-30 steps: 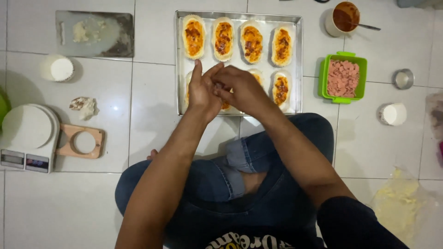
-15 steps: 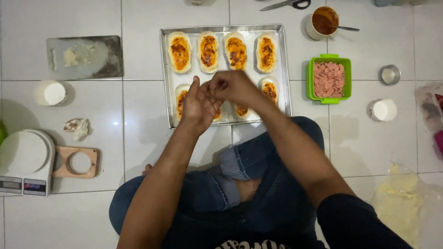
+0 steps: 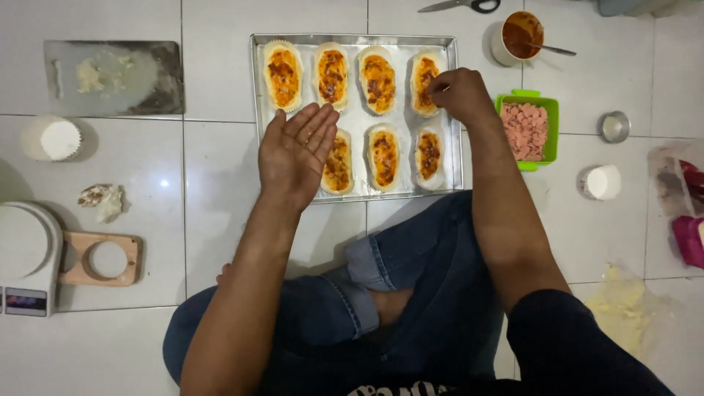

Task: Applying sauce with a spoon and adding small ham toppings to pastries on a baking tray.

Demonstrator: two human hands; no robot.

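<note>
A metal baking tray (image 3: pixel 449 110) lies on the white tiled floor in front of my crossed legs. It holds several oval dough pieces in paper cases, spread with red sauce. My left hand (image 3: pixel 295 152) hovers flat and open over the tray's near left part, covering one piece. My right hand (image 3: pixel 458 94) has its fingertips pinched together over the far right dough piece (image 3: pixel 424 73); whether something small is between them I cannot tell. A green tub of pink sliced sausage (image 3: pixel 526 130) sits just right of the tray.
A cup of red sauce with a spoon (image 3: pixel 519 35) and scissors (image 3: pixel 462 6) lie behind the tray. Left: a steel scraper with dough bits (image 3: pixel 111 76), a paper case stack (image 3: pixel 51 138), a kitchen scale (image 3: pixel 23 257), a wooden ring (image 3: pixel 103 258). Right: small cups (image 3: pixel 601 182).
My hands were joined over the tray's near middle. They have separated: the right went to the far right dough piece, the left opened flat over the near left.
</note>
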